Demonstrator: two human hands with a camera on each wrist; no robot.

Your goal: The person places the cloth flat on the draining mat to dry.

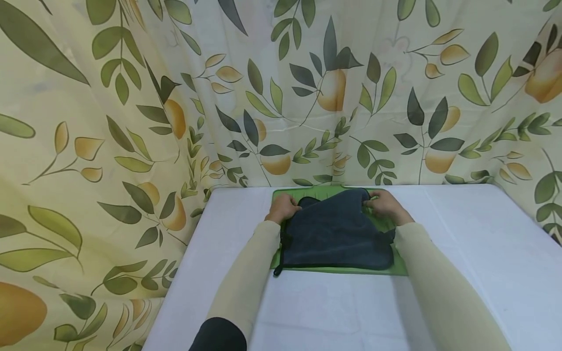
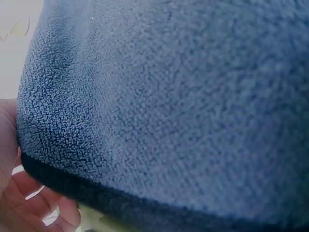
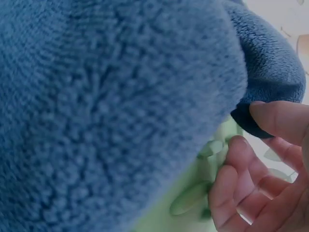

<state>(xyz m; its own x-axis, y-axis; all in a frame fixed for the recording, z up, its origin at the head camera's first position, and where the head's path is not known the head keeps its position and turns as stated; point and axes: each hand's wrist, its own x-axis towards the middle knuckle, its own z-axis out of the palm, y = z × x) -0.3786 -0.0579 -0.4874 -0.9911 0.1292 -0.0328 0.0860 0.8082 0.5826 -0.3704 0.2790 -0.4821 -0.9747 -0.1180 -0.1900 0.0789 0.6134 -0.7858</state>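
Note:
A dark blue-grey towel (image 1: 335, 234) with black edging lies partly folded and rumpled, its far part lifted between two hands. At its far left edge the left hand (image 1: 282, 208) pinches the cloth; the left wrist view has the fingers (image 2: 41, 203) curled behind the black hem. My right hand (image 1: 386, 205) holds the far right corner, thumb (image 3: 280, 118) on top and fingers below. A small black loop (image 1: 278, 269) sticks out at the near left corner. Under the towel, a green board (image 1: 399, 265) shows around the sides, with ridges along its far end.
The board rests on a table with a white cover (image 1: 325, 307). Right behind the table and along its left side hangs a curtain (image 1: 281, 136) printed with leaves and fruit.

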